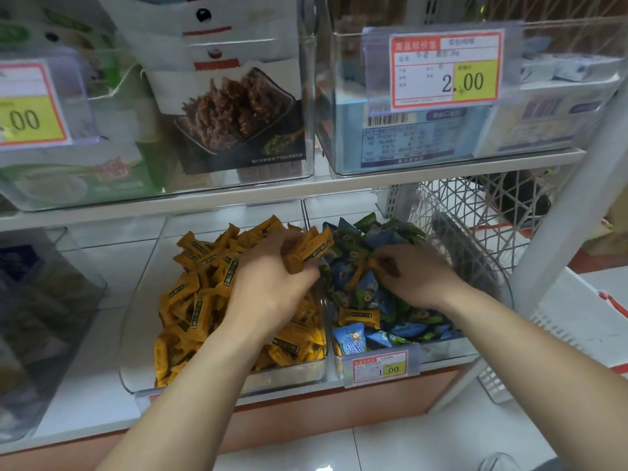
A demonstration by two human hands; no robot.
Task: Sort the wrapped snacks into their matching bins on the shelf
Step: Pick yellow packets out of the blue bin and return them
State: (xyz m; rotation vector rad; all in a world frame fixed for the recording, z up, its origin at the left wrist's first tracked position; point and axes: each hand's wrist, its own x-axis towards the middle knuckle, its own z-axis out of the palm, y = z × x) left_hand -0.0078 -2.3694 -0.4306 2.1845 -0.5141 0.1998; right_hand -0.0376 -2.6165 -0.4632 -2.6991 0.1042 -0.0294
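Observation:
Two clear bins sit side by side on the lower shelf. The left bin (136, 375) is heaped with yellow wrapped snacks (193, 300). The right bin (448, 351) holds blue and green wrapped snacks (353, 338), with a stray yellow snack (359, 316) lying among them. My left hand (272, 283) hovers over the divide between the bins, shut on a bunch of yellow snacks (307, 249). Inside the right bin, my right hand (418, 273) pinches another yellow snack (360, 271) between its fingertips.
A price tag (380, 367) reading 1.00 hangs on the right bin's front. Clear bins on the upper shelf (238, 195) hold boxed and bagged snacks behind larger price tags (445, 71). A white lattice basket (475, 219) stands at right, a dark-filled clear bin (40, 300) at left.

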